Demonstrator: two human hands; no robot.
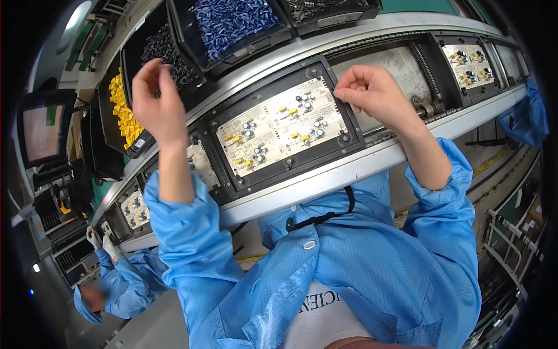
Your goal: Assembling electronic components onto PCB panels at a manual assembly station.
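Note:
Above the bin of small black components (164, 51), my left hand (158, 107) is raised with thumb and fingertips brought together. Whatever sits in that pinch is too small to make out. My right hand (375, 94) hovers by the right edge of a black carrier frame (356, 132), its fingers curled and the thumb pressed to the index finger; anything held there is hidden. Set in the frame is a pale circuit board (273, 138) divided into several like sections. Each section carries yellow block-shaped components, dark round capacitors and other small parts.
Bins of yellow parts (125, 113), blue parts (235, 23) and metallic parts (322, 9) line the far side. A metal conveyor rail (325, 181) runs along the near side. More boards lie right (468, 65) and left (133, 208). A gloved co-worker (125, 279) works at lower left.

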